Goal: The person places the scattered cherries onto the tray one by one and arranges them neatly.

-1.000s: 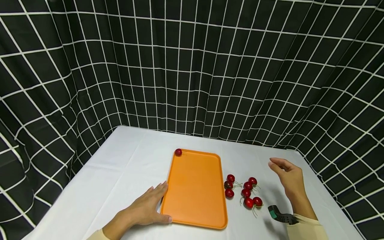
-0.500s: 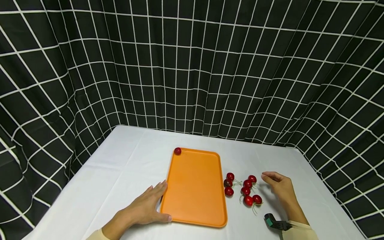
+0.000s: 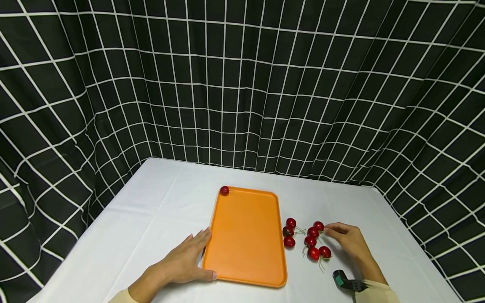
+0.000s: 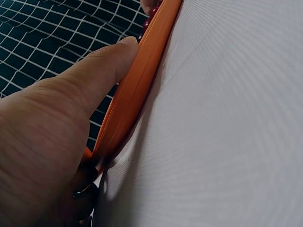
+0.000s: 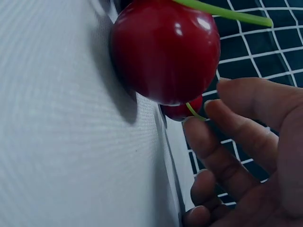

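The left hand lies palm down on the tabletop, fingers extended and touching the left edge of an orange tray, thumb spread to its near-left corner. One cherry sits at the tray's far-left corner. Just beside its right edge lie three cherries, then five more cherries. The right hand reaches in from the right, fingers bent, tips at the farthest one's stem; whether they pinch it, I cannot tell.
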A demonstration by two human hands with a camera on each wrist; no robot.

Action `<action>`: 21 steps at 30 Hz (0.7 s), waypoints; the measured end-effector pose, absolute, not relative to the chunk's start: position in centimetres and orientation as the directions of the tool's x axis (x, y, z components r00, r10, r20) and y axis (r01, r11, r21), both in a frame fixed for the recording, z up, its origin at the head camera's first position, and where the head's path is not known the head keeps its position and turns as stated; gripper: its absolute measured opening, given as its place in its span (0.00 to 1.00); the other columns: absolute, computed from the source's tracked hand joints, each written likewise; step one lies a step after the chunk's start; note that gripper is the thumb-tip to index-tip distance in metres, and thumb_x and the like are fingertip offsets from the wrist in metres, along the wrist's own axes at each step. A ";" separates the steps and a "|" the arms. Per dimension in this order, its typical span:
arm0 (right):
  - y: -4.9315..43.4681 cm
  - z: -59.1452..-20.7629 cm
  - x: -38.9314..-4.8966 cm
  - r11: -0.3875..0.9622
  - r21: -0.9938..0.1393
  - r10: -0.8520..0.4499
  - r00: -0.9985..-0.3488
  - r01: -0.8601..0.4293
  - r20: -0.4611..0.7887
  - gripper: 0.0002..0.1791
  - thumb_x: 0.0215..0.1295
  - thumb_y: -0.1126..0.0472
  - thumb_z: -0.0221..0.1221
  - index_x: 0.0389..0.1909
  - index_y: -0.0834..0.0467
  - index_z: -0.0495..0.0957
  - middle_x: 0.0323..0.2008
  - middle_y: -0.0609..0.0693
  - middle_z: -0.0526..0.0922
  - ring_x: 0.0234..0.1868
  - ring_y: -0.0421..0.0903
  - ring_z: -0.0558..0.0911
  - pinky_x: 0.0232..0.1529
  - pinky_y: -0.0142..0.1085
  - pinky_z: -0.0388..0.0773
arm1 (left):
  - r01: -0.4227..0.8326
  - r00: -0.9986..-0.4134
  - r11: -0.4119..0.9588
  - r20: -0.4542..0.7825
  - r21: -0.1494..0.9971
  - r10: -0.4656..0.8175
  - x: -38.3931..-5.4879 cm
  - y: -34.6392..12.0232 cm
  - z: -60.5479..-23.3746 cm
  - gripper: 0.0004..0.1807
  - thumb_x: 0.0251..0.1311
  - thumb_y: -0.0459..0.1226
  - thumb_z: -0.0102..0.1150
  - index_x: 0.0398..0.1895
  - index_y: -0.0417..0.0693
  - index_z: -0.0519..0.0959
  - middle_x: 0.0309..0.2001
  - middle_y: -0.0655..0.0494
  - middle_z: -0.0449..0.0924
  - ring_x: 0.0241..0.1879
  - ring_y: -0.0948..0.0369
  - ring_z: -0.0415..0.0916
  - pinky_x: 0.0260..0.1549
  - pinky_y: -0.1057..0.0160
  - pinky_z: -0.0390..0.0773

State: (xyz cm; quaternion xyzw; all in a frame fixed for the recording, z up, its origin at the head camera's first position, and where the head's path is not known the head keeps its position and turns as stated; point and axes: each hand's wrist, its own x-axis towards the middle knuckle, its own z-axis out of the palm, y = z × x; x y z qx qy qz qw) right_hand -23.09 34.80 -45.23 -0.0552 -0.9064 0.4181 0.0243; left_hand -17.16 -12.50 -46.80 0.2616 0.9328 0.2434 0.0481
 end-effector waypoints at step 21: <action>34.2 -45.9 -23.3 0.723 -0.691 0.031 -0.999 0.007 0.022 0.11 0.53 0.56 0.59 0.34 0.59 0.80 0.34 0.50 0.79 0.34 0.46 0.71 0.30 0.35 0.70 | 0.471 -0.857 0.741 0.049 0.478 0.513 -17.2 -12.5 -47.0 0.58 0.35 0.69 0.51 0.65 0.41 0.49 0.66 0.54 0.43 0.63 0.58 0.41 0.60 0.54 0.41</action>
